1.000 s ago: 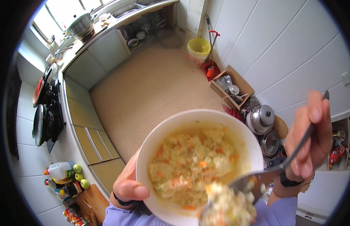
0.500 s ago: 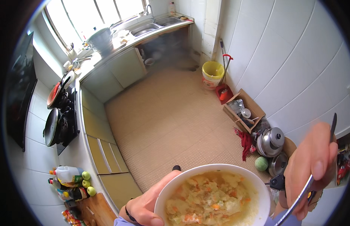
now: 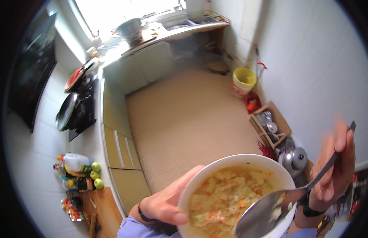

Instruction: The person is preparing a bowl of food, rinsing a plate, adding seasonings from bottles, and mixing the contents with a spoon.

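Observation:
A white bowl (image 3: 184, 196) of yellowish soup (image 3: 221, 186) with orange bits and pale lumps is held up close at the bottom centre. My left hand (image 3: 168, 206) grips its left side, the thumb over the rim and the other fingers hidden behind. Between the fingers of my right hand (image 3: 332, 166) is the dark handle of a large metal spoon (image 3: 257, 216), slanting down to the left. The spoon's bowl lies over the right part of the soup, with a few pale scraps stuck to it.
At left, a counter holds a black stove (image 3: 85, 115) with pans, bottles (image 3: 77, 160), green apples (image 3: 97, 183) and a wooden board (image 3: 106, 206). Sinks (image 3: 178, 24) stand under the window. Along the right wall are a yellow-lined bucket (image 3: 243, 79), a cardboard box (image 3: 287, 129) and a lidded pot (image 3: 293, 160).
The spoon's bowl has come into view over the soup, swung leftward from below my right hand. The white bowl has shifted right and slightly up in the picture, and the whole view has turned.

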### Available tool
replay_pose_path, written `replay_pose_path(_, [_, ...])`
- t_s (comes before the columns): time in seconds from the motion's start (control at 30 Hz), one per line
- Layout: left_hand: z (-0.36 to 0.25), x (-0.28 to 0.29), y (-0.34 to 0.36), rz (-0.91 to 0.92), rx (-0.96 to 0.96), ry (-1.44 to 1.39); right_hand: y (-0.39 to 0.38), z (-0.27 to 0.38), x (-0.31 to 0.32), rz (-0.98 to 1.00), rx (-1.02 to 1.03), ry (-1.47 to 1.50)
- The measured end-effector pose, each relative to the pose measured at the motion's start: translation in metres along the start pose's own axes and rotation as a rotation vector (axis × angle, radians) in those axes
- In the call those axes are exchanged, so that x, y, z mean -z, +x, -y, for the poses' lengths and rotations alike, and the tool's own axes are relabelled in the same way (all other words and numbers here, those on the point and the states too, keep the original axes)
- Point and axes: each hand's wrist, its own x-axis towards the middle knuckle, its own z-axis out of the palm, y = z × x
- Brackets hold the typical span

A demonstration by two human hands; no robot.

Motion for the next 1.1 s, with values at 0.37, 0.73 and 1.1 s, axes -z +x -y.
replay_pose_path(0.37, [0.008, 0.009, -0.007, 0.006, -0.174, 0.194, 0.006, -0.043, 0.004, -0.203, 0.185, -0.130])
replay_pose_path(0.73, [0.032, -0.007, -0.031, -0.189, -0.280, 0.090, 0.016, -0.054, 0.008, -0.027, 0.012, -0.044])
replay_pose_path(1.1, [0.041, 0.006, -0.008, -0.422, -0.451, 0.072, 0.023, -0.045, 0.008, 0.014, 0.140, -0.189])
